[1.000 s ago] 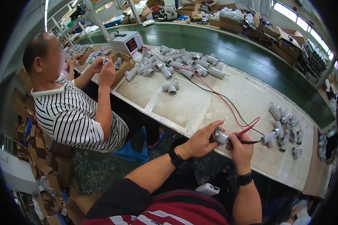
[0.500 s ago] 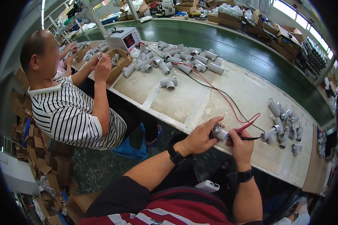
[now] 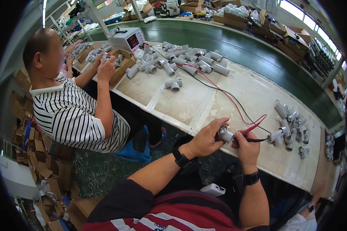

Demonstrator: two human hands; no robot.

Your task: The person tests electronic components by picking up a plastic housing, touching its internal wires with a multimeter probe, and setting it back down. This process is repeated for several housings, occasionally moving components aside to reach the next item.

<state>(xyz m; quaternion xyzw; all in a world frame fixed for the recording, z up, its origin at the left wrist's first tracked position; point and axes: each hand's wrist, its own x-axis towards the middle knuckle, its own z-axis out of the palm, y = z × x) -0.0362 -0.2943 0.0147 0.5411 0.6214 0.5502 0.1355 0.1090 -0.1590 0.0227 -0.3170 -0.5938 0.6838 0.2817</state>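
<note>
1. Grey metal is what the left hand (image 3: 204, 139) has hold of: a small cylinder part (image 3: 224, 134), fingers curled round it and pressed tight, held just over the near edge of the workbench (image 3: 189, 104).
2. The right hand (image 3: 246, 146) pinches the red probe (image 3: 253, 129) and black probe (image 3: 258, 140) together, with their tips brought up against the end of the part.
3. To my eye the trick here is keeping the part dead steady in the left hand, so both tips sit on their contacts and do not slide off or touch each other.
4. The red and black leads (image 3: 223, 92) trail loose across the bench; they want slack, not a tug.
5. Just beyond the right hand lies a cluster of like parts (image 3: 293, 125).
6. Farther off sits a bigger pile (image 3: 189, 63), and the meter box (image 3: 125, 39) the leads run to, its red display worth a glance.
7. At the far left a person in a striped shirt (image 3: 73, 111) works on their own parts.
</note>
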